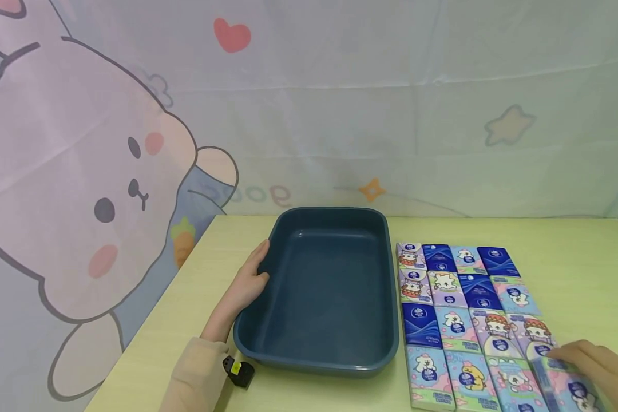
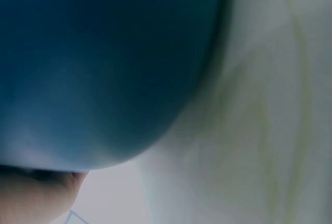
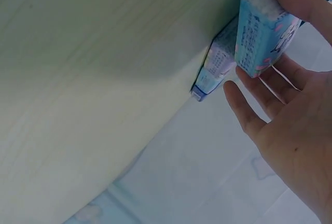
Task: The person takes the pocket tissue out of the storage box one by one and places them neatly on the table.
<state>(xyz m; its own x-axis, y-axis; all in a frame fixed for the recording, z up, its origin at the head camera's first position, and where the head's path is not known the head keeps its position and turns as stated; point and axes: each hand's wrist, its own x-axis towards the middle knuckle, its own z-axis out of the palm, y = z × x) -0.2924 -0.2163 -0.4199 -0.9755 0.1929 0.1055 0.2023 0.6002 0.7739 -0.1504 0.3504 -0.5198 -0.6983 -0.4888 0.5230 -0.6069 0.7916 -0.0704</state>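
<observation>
A dark blue rectangular tray point(image 1: 335, 286) with rounded corners stands on the table, nothing inside. My left hand point(image 1: 247, 280) lies along its left side, fingers extended against the rim; in the left wrist view the tray's blue wall point(image 2: 104, 68) fills much of the picture. To the tray's right, small packs of pocket tissues point(image 1: 455, 326) lie in tight rows, some plain blue, others with cartoon prints. At the near right corner my right hand point(image 1: 597, 363) pinches one pink-and-blue tissue pack point(image 3: 264, 32) between thumb and fingers. It looks tilted and raised from its row.
The pale wooden-looking table point(image 1: 582, 274) carries everything. Behind it hangs a light cloth point(image 1: 340, 114) printed with a rabbit, a heart and stars. A small black device with a yellow mark point(image 1: 239, 371) sits at my left wrist, close to the tray's near left corner.
</observation>
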